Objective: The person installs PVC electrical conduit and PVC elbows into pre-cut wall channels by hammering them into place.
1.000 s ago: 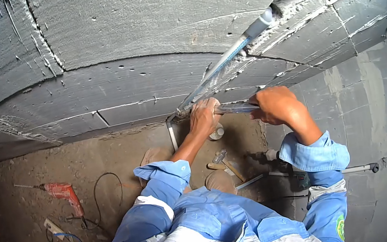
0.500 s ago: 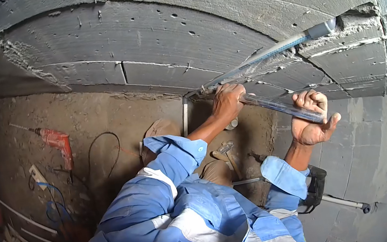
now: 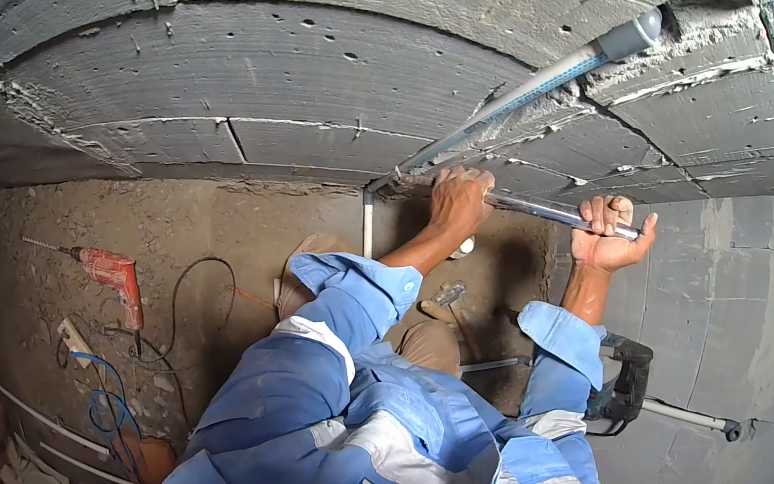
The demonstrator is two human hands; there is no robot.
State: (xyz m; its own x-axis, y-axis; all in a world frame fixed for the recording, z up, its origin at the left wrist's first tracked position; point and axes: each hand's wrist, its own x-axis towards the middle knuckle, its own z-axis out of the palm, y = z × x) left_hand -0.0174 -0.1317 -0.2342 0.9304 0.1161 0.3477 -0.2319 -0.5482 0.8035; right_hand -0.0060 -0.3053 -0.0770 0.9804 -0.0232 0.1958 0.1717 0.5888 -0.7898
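Note:
A shiny metal bar slants between my two hands, its left end toward the foot of the block wall. My left hand is closed over the bar's left part, close to the wall base. Near its other end, my right hand holds the bar from below, palm up, fingers curled round it and thumb sticking out. What the bar's left tip touches is hidden behind my left hand. Above the hands, a white-and-blue pipe with a grey end fitting lies along a rough groove in the wall.
A red drill with a long bit lies on the dirt floor at left, near a coiled blue cable and white pipes. A hammer lies by my knee. A dark power tool sits at my right elbow.
My right hand and its end of the bar have moved slightly left, and its fingers have curled tighter. My left hand stays in nearly the same place. The view has shifted a little.

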